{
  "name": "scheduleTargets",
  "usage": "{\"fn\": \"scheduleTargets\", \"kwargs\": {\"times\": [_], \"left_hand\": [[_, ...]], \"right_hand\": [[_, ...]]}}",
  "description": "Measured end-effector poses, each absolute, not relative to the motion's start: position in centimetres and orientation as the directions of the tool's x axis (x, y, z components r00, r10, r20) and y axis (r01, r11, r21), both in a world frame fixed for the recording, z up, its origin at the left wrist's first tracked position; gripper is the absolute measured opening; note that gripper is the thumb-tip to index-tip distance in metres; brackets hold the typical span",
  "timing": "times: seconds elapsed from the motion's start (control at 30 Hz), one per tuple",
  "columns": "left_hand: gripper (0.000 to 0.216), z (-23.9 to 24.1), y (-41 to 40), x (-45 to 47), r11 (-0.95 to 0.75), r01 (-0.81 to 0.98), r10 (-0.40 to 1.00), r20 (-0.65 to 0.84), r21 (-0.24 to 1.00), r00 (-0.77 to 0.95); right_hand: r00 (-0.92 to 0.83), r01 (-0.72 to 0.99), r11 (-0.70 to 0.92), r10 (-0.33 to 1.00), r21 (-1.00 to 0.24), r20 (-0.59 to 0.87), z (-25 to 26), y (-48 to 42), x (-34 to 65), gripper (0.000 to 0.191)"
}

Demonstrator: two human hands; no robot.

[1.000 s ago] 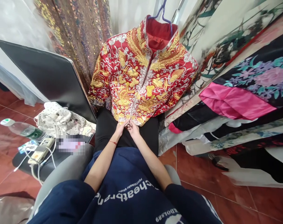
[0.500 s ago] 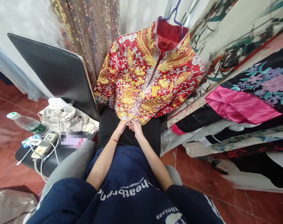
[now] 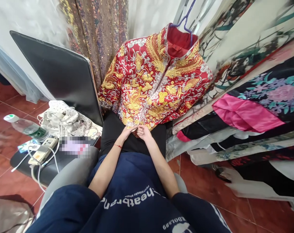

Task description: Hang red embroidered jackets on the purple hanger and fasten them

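Observation:
A red jacket (image 3: 159, 85) with dense gold and silver embroidery hangs before me on a purple hanger (image 3: 186, 20). Its front is parted at the collar, and the lower hem reaches down to my lap. My left hand (image 3: 127, 132) is closed at this hem, thumb and fingers pinching the front edge. Right beside it, my right hand (image 3: 144, 132) has its fingers curled in a pinch at the same spot. Whether a small thing is between the right fingertips is too fine to make out.
At left, a black chair (image 3: 59, 74) bears a spotted white cloth bag (image 3: 62, 119), a water bottle (image 3: 28, 127) and a power strip (image 3: 44, 150) with white cables. Several garments (image 3: 248, 113) hang close on the right. Sequined fabric (image 3: 103, 35) hangs behind.
My right hand has turned slightly and shifted a little right, its fingers now more curled. The left hand stays at the hem. The view has moved slightly, so the jacket appears lower.

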State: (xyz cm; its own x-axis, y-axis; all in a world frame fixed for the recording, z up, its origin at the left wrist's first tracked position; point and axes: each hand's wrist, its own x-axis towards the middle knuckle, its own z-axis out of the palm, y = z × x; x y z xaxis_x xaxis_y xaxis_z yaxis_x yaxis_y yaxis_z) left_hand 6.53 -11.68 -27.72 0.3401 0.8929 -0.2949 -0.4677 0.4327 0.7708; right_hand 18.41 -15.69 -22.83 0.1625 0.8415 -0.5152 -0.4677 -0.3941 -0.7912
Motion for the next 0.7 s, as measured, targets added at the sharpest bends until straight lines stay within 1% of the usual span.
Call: {"fn": "scheduleTargets", "kwargs": {"times": [0.07,0.1,0.2,0.27,0.37,0.47,0.5,0.57,0.6,0.63,0.67,0.7], "left_hand": [[0.041,-27.8,-11.6,6.6,0.416,-0.451,0.903,-0.298,0.79,0.309],[0.044,-27.9,-11.5,6.7,0.405,-0.443,0.909,-0.301,0.8,0.286],[0.05,-28.1,-11.5,6.8,0.382,-0.414,0.922,-0.314,0.826,0.224],[0.052,-28.1,-11.5,6.8,0.392,-0.383,0.919,-0.332,0.837,0.215],[0.046,-27.7,-11.2,6.5,0.444,-0.307,0.891,-0.377,0.842,0.255],[0.029,-27.0,-10.8,5.4,0.504,-0.16,0.847,-0.45,0.849,0.283],[0.027,-26.6,-10.7,4.9,0.509,-0.105,0.84,-0.467,0.854,0.275],[0.031,-25.6,-10.7,3.9,0.496,-0.025,0.846,-0.476,0.868,0.241],[0.033,-24.9,-10.8,3.6,0.464,-0.002,0.865,-0.452,0.886,0.219],[0.034,-24.0,-10.8,3.5,0.399,0.018,0.898,-0.394,0.917,0.198],[0.032,-23.1,-10.8,3.6,0.294,0.047,0.937,-0.298,0.955,0.182],[0.028,-22.1,-10.8,3.9,0.155,0.098,0.969,-0.17,0.983,0.177]], "right_hand": [[0.146,-0.501,-0.402,0.834,-0.766,-0.533,-22.1,-14.7,18.5,0.037],[0.147,-0.518,-0.392,0.835,-0.76,-0.531,-21.5,-14.1,18.5,0.038],[0.176,-0.568,-0.311,0.858,-0.762,-0.482,-19.0,-12.2,18.8,0.021],[0.209,-0.592,-0.226,0.884,-0.774,-0.418,-17.0,-11.0,19.1,0.024],[0.254,-0.599,-0.119,0.91,-0.792,-0.329,-14.8,-10.3,19.5,0.026],[0.289,-0.584,-0.078,0.91,-0.808,-0.297,-14.4,-11.2,19.3,0.02],[0.298,-0.579,-0.073,0.908,-0.812,-0.294,-14.5,-11.7,19.1,0.018],[0.308,-0.575,-0.068,0.905,-0.815,-0.292,-14.9,-12.6,18.6,0.017],[0.311,-0.576,-0.064,0.905,-0.815,-0.291,-15.1,-13.0,18.3,0.017],[0.312,-0.579,-0.06,0.905,-0.813,-0.289,-15.2,-13.3,18.0,0.017],[0.312,-0.584,-0.055,0.906,-0.81,-0.286,-15.2,-13.6,17.6,0.017],[0.314,-0.588,-0.048,0.907,-0.808,-0.282,-15.1,-13.7,17.1,0.018]]}}
